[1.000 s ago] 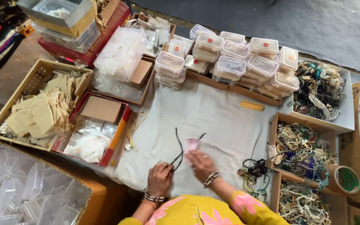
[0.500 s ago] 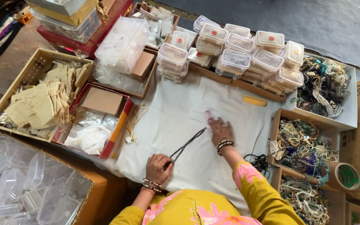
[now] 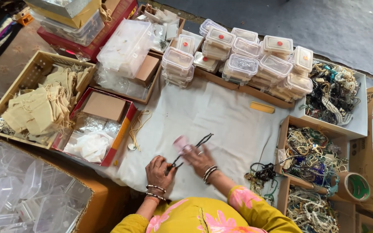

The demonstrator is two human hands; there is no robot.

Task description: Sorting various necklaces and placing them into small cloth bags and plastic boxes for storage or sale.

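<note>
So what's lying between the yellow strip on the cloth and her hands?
Only bare white cloth. In the head view, nothing sits between the yellow strip and the right hand, which holds a dark beaded strand with the left hand.

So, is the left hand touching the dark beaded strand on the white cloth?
Touching. The head view shows the left hand pinching one end of the dark beaded strand between its fingers, with no gap, over the white cloth.

Left hand (image 3: 159, 170) curled, fingers pinched; right hand (image 3: 199, 158) just beside, blurred, grip unclear.
</note>
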